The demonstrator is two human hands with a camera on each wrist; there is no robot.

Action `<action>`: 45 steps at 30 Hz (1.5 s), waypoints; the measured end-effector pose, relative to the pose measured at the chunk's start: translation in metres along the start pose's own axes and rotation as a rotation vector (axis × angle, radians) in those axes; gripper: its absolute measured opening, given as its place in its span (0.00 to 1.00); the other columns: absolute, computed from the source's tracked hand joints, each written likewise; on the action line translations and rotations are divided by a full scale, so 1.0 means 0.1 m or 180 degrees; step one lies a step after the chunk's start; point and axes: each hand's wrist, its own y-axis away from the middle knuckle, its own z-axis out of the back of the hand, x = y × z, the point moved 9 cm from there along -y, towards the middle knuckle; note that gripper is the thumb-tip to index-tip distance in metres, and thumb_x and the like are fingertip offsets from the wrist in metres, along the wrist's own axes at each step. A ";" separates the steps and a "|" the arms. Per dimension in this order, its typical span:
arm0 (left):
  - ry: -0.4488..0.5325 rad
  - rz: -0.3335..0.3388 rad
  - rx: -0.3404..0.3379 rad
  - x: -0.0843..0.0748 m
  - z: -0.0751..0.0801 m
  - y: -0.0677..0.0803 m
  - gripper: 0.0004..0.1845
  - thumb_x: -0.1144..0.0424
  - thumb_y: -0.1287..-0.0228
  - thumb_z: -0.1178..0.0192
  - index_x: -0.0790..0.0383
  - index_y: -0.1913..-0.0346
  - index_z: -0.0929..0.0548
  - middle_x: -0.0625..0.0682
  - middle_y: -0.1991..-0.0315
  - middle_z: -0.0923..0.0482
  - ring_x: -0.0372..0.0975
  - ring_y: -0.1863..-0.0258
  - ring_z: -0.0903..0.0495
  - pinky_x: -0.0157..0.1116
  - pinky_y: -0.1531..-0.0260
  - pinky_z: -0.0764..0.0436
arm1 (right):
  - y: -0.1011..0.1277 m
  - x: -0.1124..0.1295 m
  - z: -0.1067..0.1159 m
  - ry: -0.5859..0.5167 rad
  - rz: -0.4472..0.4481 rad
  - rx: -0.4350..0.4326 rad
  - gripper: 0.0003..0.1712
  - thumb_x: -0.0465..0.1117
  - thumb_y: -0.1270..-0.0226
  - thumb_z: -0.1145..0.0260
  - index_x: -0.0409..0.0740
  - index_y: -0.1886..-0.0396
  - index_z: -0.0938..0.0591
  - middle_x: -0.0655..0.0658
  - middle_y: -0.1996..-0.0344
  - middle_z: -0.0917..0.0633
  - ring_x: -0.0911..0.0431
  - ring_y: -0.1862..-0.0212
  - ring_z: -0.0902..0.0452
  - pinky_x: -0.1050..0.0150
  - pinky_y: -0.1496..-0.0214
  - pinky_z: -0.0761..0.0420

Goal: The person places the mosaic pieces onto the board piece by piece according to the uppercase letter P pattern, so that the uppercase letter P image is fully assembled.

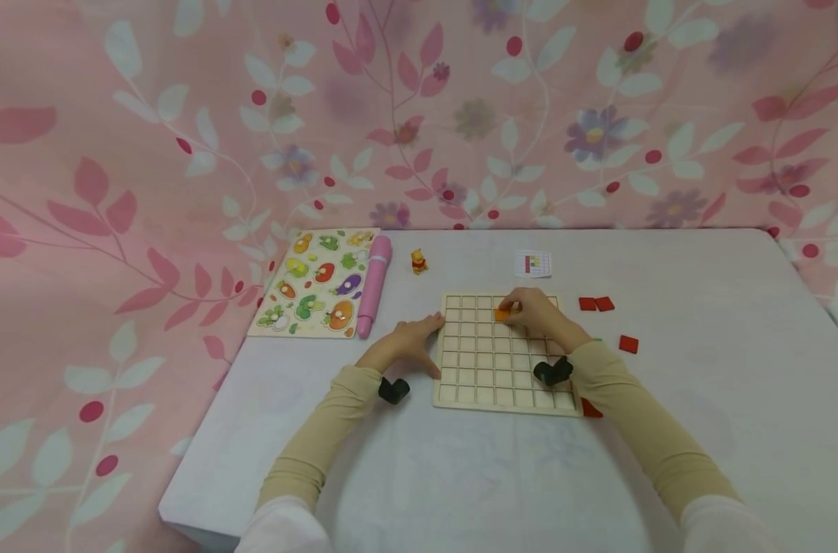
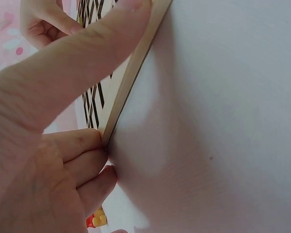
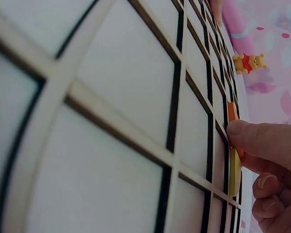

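Observation:
A light wooden grid board (image 1: 485,359) lies on the table, divided into small squares. My right hand (image 1: 538,313) pinches an orange square tile (image 1: 501,315) over a cell near the board's far side. The right wrist view shows the thumb on this tile, with a yellow tile (image 3: 234,174) right beside it in the grid. Along the board's left edge rests my left hand (image 1: 412,344), thumb and fingers spread. From the left wrist view, its fingertips touch the wooden rim (image 2: 117,99).
Red tiles (image 1: 628,344) lie right of the board, more partly under my right forearm. Beyond the board are a small printed card (image 1: 532,263) and a yellow bear figure (image 1: 419,262). A vegetable puzzle (image 1: 315,286) and a pink marker-shaped stick (image 1: 374,288) lie at the left.

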 end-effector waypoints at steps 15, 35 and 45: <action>-0.0005 0.0005 0.0027 -0.01 -0.01 -0.03 0.59 0.46 0.66 0.27 0.57 0.30 0.50 0.49 0.31 0.56 0.41 0.34 0.54 0.53 0.40 0.55 | 0.02 -0.08 -0.02 -0.0051 -0.0102 0.0044 0.18 0.34 0.49 0.30 0.34 0.57 0.20 0.41 0.63 0.21 0.50 0.66 0.30 0.57 0.63 0.27; -0.0016 -0.0001 0.0030 -0.02 0.03 0.00 0.59 0.46 0.66 0.27 0.56 0.30 0.51 0.49 0.31 0.56 0.40 0.34 0.54 0.53 0.40 0.56 | 0.15 -0.24 0.09 -0.0217 -0.0357 0.0129 0.17 0.32 0.47 0.35 0.30 0.56 0.22 0.39 0.63 0.21 0.48 0.62 0.28 0.54 0.59 0.26; 0.0014 0.0023 0.0065 -0.01 0.01 0.00 0.59 0.46 0.66 0.27 0.56 0.30 0.50 0.49 0.31 0.57 0.40 0.34 0.54 0.53 0.40 0.56 | 0.11 -0.22 0.05 -0.0109 -0.0325 0.0095 0.15 0.33 0.47 0.34 0.30 0.59 0.20 0.40 0.66 0.21 0.48 0.63 0.28 0.55 0.59 0.26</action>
